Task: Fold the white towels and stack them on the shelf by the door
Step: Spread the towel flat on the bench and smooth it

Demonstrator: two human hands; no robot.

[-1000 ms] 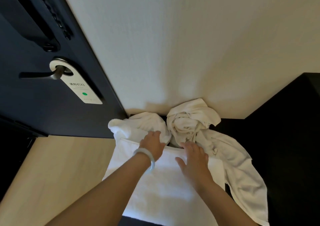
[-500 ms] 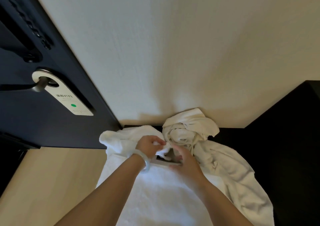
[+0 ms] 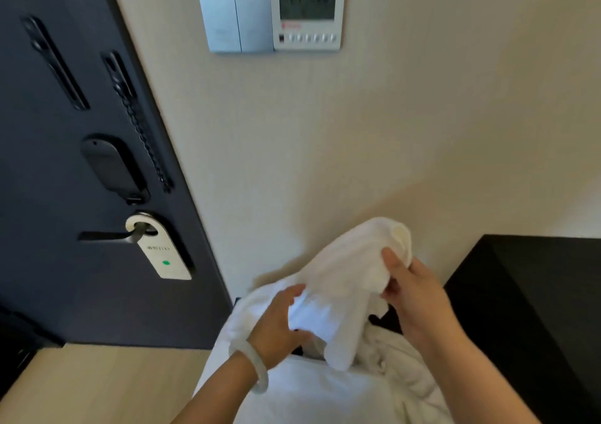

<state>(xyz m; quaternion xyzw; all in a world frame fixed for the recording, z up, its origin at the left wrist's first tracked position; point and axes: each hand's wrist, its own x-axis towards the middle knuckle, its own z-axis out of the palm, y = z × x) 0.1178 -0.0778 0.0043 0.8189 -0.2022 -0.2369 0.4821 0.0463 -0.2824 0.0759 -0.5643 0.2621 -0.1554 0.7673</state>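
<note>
Right of the dark navy door (image 3: 65,293), the left hand (image 3: 279,323) and right hand (image 3: 413,293) are clamping a crumpled white terry towel (image 3: 344,280) above a flat white towel (image 3: 325,391). Lettering on the cream door hanger (image 3: 162,254) is showing illegible.

No wording is legible. A door hanger (image 3: 162,254) on the handle bears one blurred line of print above a green dot; a wall panel (image 3: 307,10) shows dim screen figures and a smudged red mark.
</note>
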